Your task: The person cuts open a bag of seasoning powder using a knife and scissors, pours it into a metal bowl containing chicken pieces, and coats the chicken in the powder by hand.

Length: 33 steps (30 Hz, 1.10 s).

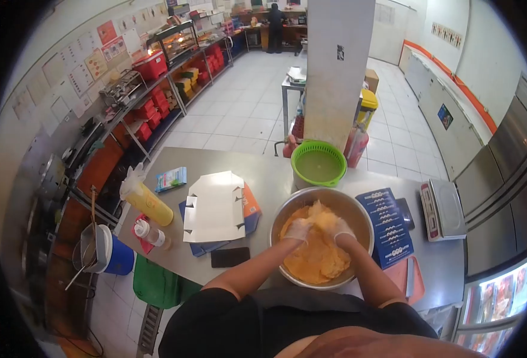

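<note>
A wide steel bowl [365,256] on the metal table holds a thick, lumpy orange mixture [317,262], like dough or batter. Both hands wear clear plastic gloves and are inside the bowl, close together near its middle. My left hand [299,230] is closed around some of the mixture, its fingertips sunk in it. Beside it, my right hand [333,225] grips a raised clump, with orange stuck over the glove. The finger outlines are blurred and partly covered.
Behind the bowl stands a green strainer [318,182] on a bucket. A blue printed sheet [389,227] and a scale [442,209] are on the right. Leftward lie a white cardboard box [214,206], a phone [230,257] and a yellow-filled container [150,201]. A person [275,27] stands far back.
</note>
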{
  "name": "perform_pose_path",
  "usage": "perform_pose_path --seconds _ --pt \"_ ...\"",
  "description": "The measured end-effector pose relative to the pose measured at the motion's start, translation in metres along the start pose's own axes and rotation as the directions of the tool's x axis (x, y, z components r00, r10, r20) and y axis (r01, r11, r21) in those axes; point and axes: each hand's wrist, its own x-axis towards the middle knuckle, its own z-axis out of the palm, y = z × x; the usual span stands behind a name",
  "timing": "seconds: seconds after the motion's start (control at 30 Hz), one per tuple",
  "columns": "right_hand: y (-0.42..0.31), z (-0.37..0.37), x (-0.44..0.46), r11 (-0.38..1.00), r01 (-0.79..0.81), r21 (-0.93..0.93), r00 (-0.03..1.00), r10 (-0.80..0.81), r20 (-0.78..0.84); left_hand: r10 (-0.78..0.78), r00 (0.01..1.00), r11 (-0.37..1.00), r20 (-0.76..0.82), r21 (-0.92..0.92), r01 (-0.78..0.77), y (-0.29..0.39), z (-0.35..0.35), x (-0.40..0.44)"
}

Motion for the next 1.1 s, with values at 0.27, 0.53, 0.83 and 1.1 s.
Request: perform_pose_path --seconds 0.27,0.53,0.83,1.1 --pt "-0.024 0.000 0.011 0.588 -0.324 0.741 0.946 0.194 0.260 0.193 0.967 0.978 -0.164 0.110 -0.177 -0.023 0.004 -0.011" --pt "-0.027 -0.028 -0.012 0.979 -0.050 0.199 0.968 -0.001 0.251 -0.039 0.997 0.929 0.067 -0.364 0.061 -0.018 0.020 -0.008" --pt "-0.022 -0.017 -0.017 0.923 -0.149 0.355 0.987 0.162 -0.005 -0.227 0.929 0.097 0.294 -0.942 0.322 0.031 -0.043 -0.013" --pt "-0.058 -0.044 -0.036 0.963 -0.098 0.252 0.993 0.079 0.084 -0.043 0.984 0.804 0.175 -0.579 0.138 0.024 -0.027 -0.011"
